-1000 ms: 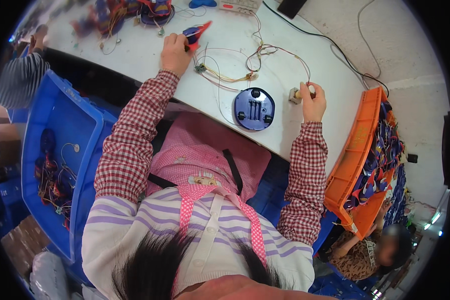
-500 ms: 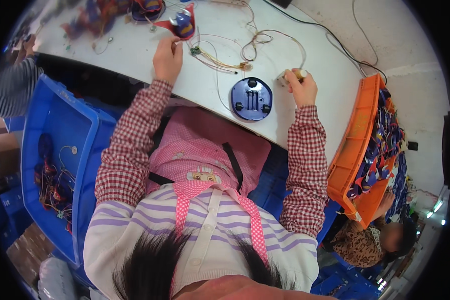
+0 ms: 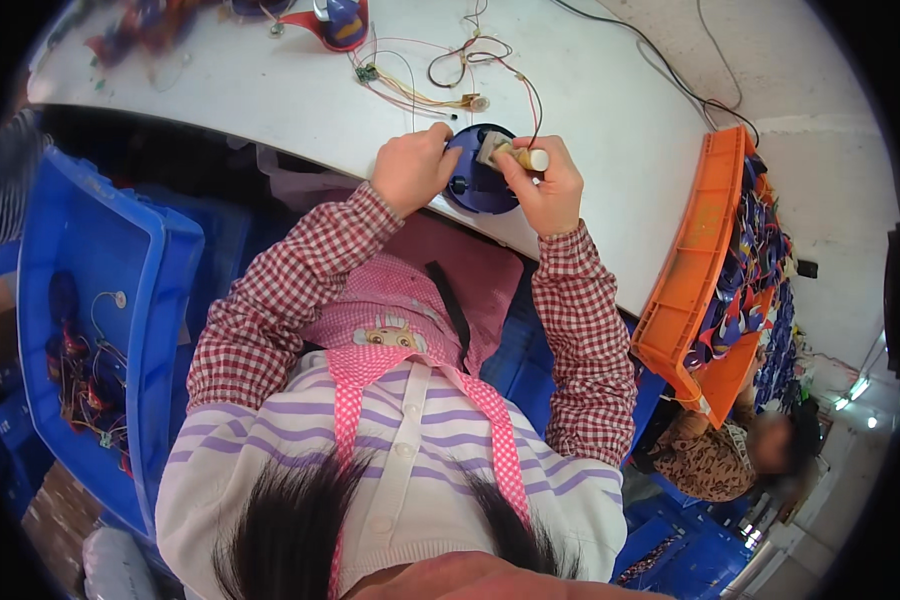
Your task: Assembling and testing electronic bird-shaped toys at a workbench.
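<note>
My left hand (image 3: 413,168) grips the near-left rim of a round dark-blue plastic base (image 3: 485,192), which lies at the table's near edge with its hollow side up. In my right hand (image 3: 552,190) is a pale block with a tan, white-ended cylinder (image 3: 518,157) and thin wires running from it. I hold this wired piece over the base's far-right part; whether it touches cannot be told. Beyond the base lie a small green circuit board (image 3: 367,73) and its yellowish wires, ending in a small round part (image 3: 478,103). A blue-and-red toy shell (image 3: 343,22) sits farther back.
The white table (image 3: 610,190) carries looped wires (image 3: 470,55) at the back. To the left stands a blue crate (image 3: 160,260) with wired parts. An orange crate (image 3: 685,290) of blue-and-red pieces stands on the right, near another person (image 3: 710,455).
My left hand has come from the toy shell to the base's rim. My right hand has carried the wired piece left, over the base. The view has shifted slightly.
</note>
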Motion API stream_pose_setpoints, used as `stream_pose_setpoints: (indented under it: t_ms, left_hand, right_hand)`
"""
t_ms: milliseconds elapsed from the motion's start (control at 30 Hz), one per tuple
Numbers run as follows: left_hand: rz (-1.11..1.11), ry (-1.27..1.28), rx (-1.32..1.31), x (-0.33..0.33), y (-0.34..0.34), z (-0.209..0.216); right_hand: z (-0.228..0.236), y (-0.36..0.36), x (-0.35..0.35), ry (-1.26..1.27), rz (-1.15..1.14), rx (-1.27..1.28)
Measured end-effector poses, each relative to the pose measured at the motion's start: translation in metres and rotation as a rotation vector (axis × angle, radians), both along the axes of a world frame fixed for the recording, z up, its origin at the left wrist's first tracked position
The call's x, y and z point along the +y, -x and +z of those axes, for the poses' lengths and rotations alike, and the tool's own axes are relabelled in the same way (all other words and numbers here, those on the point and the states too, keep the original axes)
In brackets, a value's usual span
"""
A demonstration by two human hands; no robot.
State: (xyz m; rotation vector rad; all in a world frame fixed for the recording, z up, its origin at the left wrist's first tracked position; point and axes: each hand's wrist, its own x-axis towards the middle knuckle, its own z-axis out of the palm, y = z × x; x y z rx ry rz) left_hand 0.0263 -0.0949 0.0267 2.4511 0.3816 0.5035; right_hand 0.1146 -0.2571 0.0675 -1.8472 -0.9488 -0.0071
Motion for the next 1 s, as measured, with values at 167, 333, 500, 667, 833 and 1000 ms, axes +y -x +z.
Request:
stream_pose_setpoints:
  t_ms: [167, 333, 500, 667, 833, 1000]
  left_hand:
    - [-0.003, -0.002, -0.054, 0.000, -0.008, -0.006]
    - [-0.023, 0.013, -0.116, -0.001, -0.014, -0.009]
    - [-0.062, 0.055, -0.142, 0.001, -0.014, -0.007]
    - [-0.074, 0.067, -0.152, 0.002, -0.015, -0.012]
    - [-0.092, 0.068, -0.163, 0.004, -0.014, -0.009]
    - [-0.065, 0.082, -0.193, 0.002, -0.014, -0.007]
  right_hand:
    - [0.002, 0.009, 0.000, 0.040, 0.021, -0.198]
    - [0.000, 0.016, 0.000, 0.061, -0.001, -0.210]
    - [0.001, 0.015, -0.001, 0.082, 0.009, -0.197]
    - [0.003, 0.019, 0.000, 0.124, 0.002, -0.239]
    - [0.008, 0.017, 0.002, 0.143, 0.017, -0.242]
    - [0.000, 0.024, 0.008, 0.174, -0.025, -0.305]
